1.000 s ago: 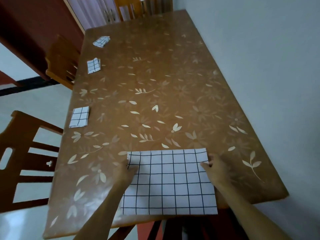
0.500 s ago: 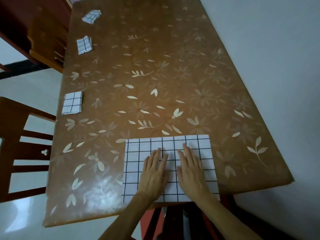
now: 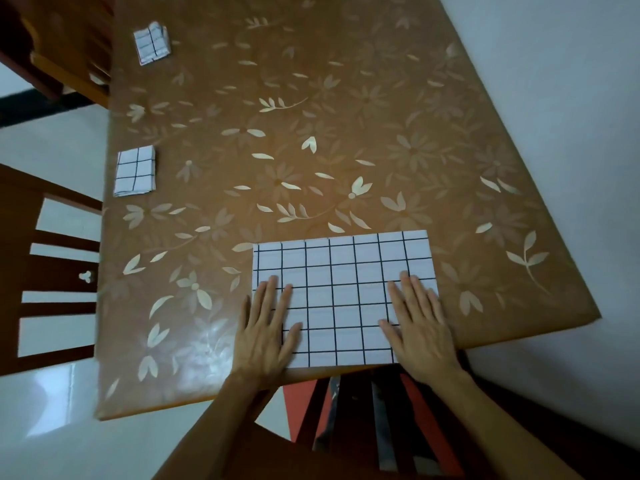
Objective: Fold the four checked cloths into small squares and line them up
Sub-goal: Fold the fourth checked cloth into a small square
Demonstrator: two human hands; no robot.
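Observation:
A white cloth with black checks (image 3: 341, 282) lies flat as a wide rectangle at the table's near edge. My left hand (image 3: 266, 332) rests palm down on its left side, fingers spread. My right hand (image 3: 420, 322) lies flat on its right side in the same way. Neither hand grips anything. Two folded checked squares sit along the table's left edge: one at mid-length (image 3: 135, 171), another farther back (image 3: 151, 44). Any further cloth is out of the frame.
The brown table (image 3: 346, 133) has a pale leaf pattern. A wooden chair (image 3: 48, 271) stands at its left side, and another chair (image 3: 69, 53) farther back on the left. A grey wall (image 3: 571, 98) runs along the right edge.
My hands have slid apart from the cloth's middle to its left and right sides. The camera has tilted down, so the farthest folded cloth has left the view.

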